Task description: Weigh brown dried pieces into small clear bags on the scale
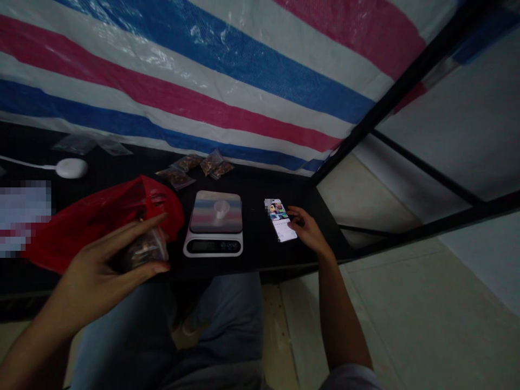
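My left hand [108, 260] is curled around a small clear bag of brown pieces [143, 250], held just in front of a red plastic bag [89, 219] on the black table [260, 244]. My right hand [307, 228] rests on the table with its fingers touching a lit phone [281, 219]. Between the two hands stands a digital kitchen scale [214, 223] with a small clear cup [221, 208] on its platform.
Three small filled bags [195, 167] lie behind the scale, near a striped red, white and blue tarp [182, 81]. Empty clear bags [91, 144] and a white lamp base [71, 167] sit at the back left. A black frame post [390, 92] rises on the right.
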`<state>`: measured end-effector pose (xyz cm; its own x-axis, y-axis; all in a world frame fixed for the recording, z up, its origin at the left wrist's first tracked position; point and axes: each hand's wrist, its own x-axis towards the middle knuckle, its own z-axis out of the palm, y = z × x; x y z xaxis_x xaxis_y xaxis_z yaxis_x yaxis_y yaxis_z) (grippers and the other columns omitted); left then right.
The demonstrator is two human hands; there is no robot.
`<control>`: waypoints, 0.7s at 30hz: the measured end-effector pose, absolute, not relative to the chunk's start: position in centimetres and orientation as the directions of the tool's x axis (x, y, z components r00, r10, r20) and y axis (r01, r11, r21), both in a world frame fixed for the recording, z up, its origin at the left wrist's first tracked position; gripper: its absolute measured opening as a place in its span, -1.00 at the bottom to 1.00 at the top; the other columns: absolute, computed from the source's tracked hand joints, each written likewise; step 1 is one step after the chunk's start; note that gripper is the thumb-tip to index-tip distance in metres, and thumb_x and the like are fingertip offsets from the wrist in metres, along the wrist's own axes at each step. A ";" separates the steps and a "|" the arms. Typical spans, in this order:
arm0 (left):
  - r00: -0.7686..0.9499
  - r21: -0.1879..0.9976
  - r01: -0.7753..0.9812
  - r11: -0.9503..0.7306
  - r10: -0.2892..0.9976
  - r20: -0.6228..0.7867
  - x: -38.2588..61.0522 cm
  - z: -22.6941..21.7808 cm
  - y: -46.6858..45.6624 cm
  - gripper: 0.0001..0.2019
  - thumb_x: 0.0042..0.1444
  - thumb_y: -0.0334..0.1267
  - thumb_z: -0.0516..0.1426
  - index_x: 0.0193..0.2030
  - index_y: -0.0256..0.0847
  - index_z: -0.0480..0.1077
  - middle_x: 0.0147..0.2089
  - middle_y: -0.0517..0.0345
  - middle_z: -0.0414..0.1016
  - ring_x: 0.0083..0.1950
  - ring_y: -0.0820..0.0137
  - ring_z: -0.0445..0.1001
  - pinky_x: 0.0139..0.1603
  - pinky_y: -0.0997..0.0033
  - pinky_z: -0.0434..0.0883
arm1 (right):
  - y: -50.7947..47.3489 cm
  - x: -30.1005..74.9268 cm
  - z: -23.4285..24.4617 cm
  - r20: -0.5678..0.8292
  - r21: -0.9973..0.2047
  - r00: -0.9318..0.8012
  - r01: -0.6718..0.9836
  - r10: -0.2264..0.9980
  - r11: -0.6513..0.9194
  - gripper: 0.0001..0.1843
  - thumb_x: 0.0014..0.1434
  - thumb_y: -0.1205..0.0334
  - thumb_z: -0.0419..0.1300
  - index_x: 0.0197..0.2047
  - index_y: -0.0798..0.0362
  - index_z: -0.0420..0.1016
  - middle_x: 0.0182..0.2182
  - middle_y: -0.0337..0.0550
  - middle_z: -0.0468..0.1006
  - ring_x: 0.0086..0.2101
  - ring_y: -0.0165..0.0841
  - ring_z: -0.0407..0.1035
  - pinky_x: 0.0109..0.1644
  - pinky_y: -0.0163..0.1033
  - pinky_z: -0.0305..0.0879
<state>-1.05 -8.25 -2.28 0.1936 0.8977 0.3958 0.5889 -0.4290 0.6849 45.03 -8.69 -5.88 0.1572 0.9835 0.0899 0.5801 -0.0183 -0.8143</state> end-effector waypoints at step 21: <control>0.106 0.803 0.483 -0.349 0.934 0.342 -0.1 -1.8 -8.5 -0.57 0.19 0.17 0.21 0.03 -0.04 0.62 0.00 0.16 0.69 0.02 0.26 0.66 0.19 0.27 0.53 | -9.7 45.6 -5.0 0.031 -0.788 0.047 0.615 0.998 -0.004 -0.27 0.07 0.18 0.36 0.32 -0.07 0.35 0.16 -0.03 0.50 -0.03 -0.13 0.41 0.16 0.10 0.33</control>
